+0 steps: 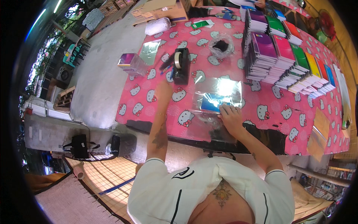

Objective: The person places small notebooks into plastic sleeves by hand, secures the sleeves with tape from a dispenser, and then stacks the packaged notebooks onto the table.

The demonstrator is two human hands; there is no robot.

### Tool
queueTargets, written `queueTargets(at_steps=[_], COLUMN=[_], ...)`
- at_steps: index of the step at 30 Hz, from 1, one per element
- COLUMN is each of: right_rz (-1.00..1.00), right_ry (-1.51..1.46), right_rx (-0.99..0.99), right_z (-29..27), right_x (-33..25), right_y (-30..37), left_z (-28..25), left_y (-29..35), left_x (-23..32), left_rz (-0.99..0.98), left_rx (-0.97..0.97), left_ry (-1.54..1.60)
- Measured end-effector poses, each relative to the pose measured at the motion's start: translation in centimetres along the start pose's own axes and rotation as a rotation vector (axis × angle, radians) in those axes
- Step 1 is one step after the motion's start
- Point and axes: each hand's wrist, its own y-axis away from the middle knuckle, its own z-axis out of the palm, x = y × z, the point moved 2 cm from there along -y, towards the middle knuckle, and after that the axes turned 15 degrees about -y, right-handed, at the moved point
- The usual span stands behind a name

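Observation:
A blue spiral notebook point(211, 103) lies on a clear plastic sleeve point(203, 87) in front of me, glare streaking its cover. My right hand point(231, 115) grips its near right end, fingers over the top and thumb by the near edge. My left hand point(163, 92) reaches over the table just short of a black tape dispenser point(181, 72) with a pale roll of tape point(177, 60). Its fingers are blurred, so their closing does not show. Beside the dispenser lie a few pens point(167, 69).
Tall stacks of coloured notebooks point(263, 50) stand on the right. A small notebook stack point(131, 65) and a clear sheet point(150, 51) sit at the left edge. Farther back are crumpled plastic point(222, 45), a white bundle point(158, 26) and a cardboard box point(164, 9). Brown board point(319, 130) lies near right.

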Motion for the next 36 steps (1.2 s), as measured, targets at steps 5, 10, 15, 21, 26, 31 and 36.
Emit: queueTargets(at_steps=[5, 10, 15, 21, 26, 31, 36], right_rz=[-0.027, -0.043, 0.000, -0.023, 0.117, 0.209, 0.375], right_ry=[-0.065, -0.019, -0.054, -0.050, -0.074, -0.084, -0.197], right_rx=[0.008, 0.005, -0.041, 0.029, -0.078, -0.058, -0.166], right_z=[0.7, 0.8, 0.4, -1.5, -1.1, -0.8, 0.3], right_x=[0.4, 0.5, 0.8, 1.2, 2.2, 1.7, 4.5], right_y=[0.1, 0.3, 0.0, -0.8, -2.3, -3.2, -4.2], left_z=[0.5, 1.2, -0.5, 0.3, 1.2, 1.2, 0.9], left_y=[9.5, 13.1, 12.2, 12.9, 13.3, 13.5, 14.2], left_x=[8.5, 11.9, 12.0, 11.1, 11.0, 11.1, 10.1], left_rz=[0.554, 0.439, 0.554, 0.598, 0.596, 0.598, 0.577], left_rx=[-0.242, -0.274, -0.306, -0.195, -0.080, -0.078, -0.083], left_ry=[0.671, 0.461, 0.053, -0.027, -0.005, 0.014, 0.110])
